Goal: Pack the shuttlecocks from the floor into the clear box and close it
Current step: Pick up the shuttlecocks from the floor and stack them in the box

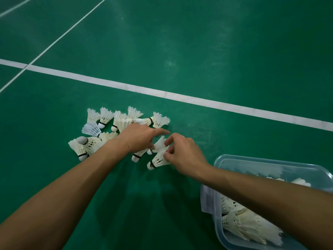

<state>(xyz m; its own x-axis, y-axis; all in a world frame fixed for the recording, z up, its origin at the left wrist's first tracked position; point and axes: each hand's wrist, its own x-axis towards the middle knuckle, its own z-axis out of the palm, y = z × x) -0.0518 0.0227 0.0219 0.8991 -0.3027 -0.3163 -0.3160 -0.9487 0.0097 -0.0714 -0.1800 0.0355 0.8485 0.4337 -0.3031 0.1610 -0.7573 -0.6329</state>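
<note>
The pile of shuttlecocks (100, 130) lies at centre left. The left hand (138, 136) hovers over it with loose fingers, forefinger pointing right. The right hand (182, 156) pinches the feather skirt of one shuttlecock (157, 160) — cork pointing left. The clear box (252, 163) waits at lower right — nearer the right hand.

indoor badminton court | green sports floor (216, 51) w/ white boundary lines (180, 97) | shuttlecocks (108, 123) scattered

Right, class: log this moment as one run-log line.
stage: gathering | right hand: pinches shuttlecock | left hand: over floor pile, grasp unclear | clear box: open, partly filled
</note>
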